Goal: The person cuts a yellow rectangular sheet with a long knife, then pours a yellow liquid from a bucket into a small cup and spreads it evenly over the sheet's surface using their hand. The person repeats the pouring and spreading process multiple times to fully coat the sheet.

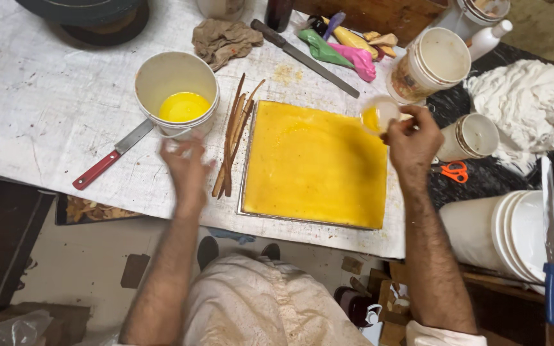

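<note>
The right hand (413, 142) was closed around a small clear plastic cup (378, 115), pinching its rim between thumb and fingers. The cup was tipped on its side, its long axis running roughly level, mouth turned away from the palm toward the person's left, with a little yellow liquid inside. It hung just over the far right corner of the square metal tray filled with smooth yellow paste (314, 164), which lay directly left of that hand.

The left hand (187, 168) was blurred; its fingers seemed loosely spread, and whether it gripped anything could not be told. It hovered just short of the white plastic bucket holding yellow liquid (176, 90). Right of this hand, a bundle of thin brown wooden sticks (235, 136) lay with its length pointing away from the person, alongside the tray's left edge. Left of it, a red-handled knife (111, 157) slanted with its blade under the bucket.

Beyond both hands lay a crumpled brown rag (224, 40), a long dark-handled knife (304, 57) and coloured piping bags (342, 50).
</note>
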